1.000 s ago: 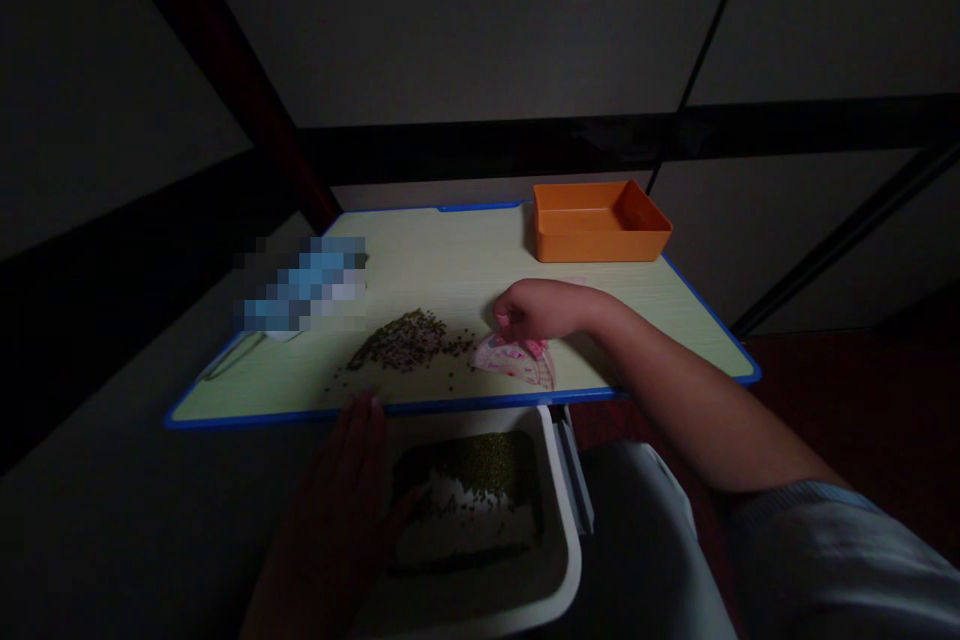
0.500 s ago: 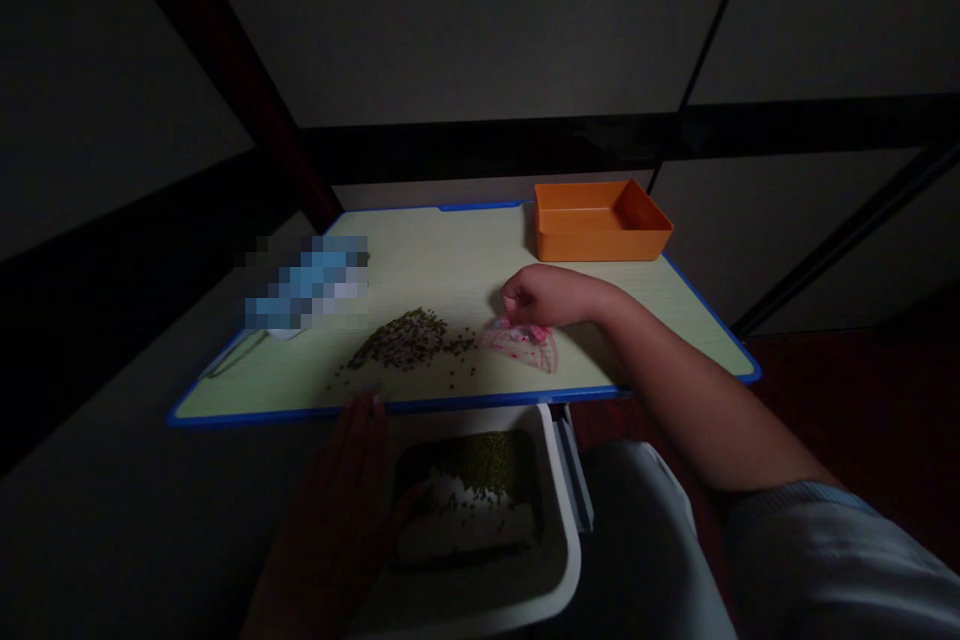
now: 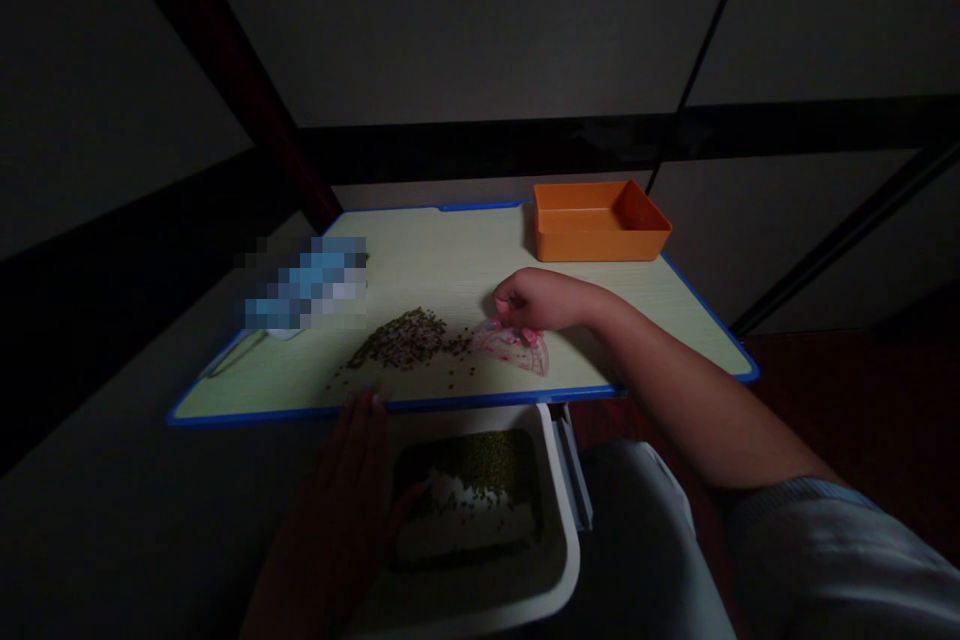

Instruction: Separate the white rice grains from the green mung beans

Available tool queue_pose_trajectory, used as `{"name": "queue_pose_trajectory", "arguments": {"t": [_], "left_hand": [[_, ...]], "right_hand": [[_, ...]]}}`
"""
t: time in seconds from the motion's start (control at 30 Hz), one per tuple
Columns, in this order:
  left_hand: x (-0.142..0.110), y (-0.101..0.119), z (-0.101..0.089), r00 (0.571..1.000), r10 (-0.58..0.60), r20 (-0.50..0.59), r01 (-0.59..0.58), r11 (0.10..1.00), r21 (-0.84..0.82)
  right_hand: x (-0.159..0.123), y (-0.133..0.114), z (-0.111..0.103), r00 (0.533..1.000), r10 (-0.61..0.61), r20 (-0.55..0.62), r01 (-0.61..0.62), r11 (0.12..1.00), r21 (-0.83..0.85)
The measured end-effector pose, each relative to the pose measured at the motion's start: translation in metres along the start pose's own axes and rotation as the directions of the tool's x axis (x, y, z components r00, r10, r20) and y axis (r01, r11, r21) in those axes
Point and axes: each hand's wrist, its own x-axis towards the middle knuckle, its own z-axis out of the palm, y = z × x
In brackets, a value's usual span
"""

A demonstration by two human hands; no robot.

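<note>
My right hand [image 3: 536,300] is closed on a clear pink-patterned protractor [image 3: 517,348], gripping its upper edge. The protractor rests on or just over the table, beside a pile of small green beans [image 3: 405,338]. Stray beans lie between the pile and the protractor's left end. Below the table's front edge is a white bin [image 3: 566,560] holding more green beans [image 3: 487,460]. My left hand [image 3: 341,490] lies over the bin's left side in shadow. Its fingers stretch to the table edge, and the thumb points into the bin.
An orange open box [image 3: 604,242] stands at the table's back right. A blurred-out blue and white object [image 3: 315,285] with a cord sits at the left. The pale table [image 3: 442,265] has a blue rim, with cabinet panels behind it.
My right hand has slid slightly left with the protractor, bringing it nearer the bean pile. My left hand, the bin and the orange box stay nearly in place.
</note>
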Motion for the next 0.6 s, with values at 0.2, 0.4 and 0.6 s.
{"name": "queue_pose_trajectory", "arguments": {"t": [0.2,0.4,0.6], "left_hand": [[0.000,-0.001,0.000,1.000,0.008,0.006,-0.008,1.000,0.006],[-0.002,-0.001,0.002,1.000,-0.007,0.023,0.007,1.000,0.014],[-0.002,-0.001,0.003,0.999,-0.025,0.023,0.025,0.999,-0.022]], "right_hand": [[-0.001,0.004,-0.001,0.998,-0.013,0.069,0.008,0.998,0.065],[0.001,0.002,0.002,1.000,-0.002,0.014,0.002,1.000,0.030],[0.008,0.004,0.010,0.999,-0.035,-0.024,0.035,0.999,0.008]]}}
